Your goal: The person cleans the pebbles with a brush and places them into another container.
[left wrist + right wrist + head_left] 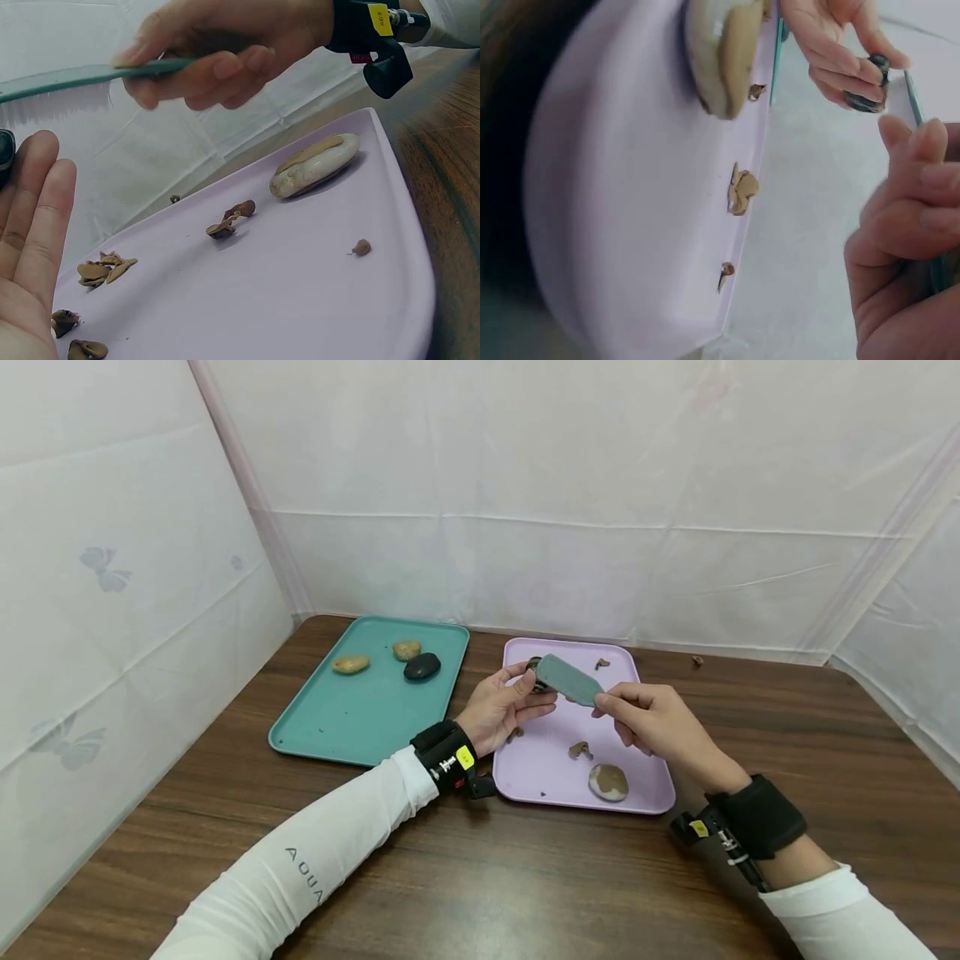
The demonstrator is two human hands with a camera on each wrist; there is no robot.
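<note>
- Above the middle of the frame in the head view, over the pale lilac plastic tray (652,793), both hands meet around a small dark stone (866,96).
- Left hand (498,706): thumb and fingertips pinch the dark stone and hold it up off the tray; in the left wrist view the palm faces the camera at the lower left.
- Right hand (648,718): its grip is curled tight round the handle of a flat teal brush with white bristles (570,680), whose head lies against the stone.
- On the lilac tray, brown clay-like crumbs (232,219) are scattered, and one pale oval stone with a brown smear (608,781) lies toward the lower right of the tray, apparently not yet cleaned.
- At the upper left of centre, a teal rectangular tray (315,739) sits just beside the lilac one; it carries two tan stones (351,664) and a glossy black stone (422,667), which look clean.
- By my judgement the work is more than half done: three stones are set aside, one is under the brush, one waits.
- Both trays rest on a dark wooden bench (480,877).
</note>
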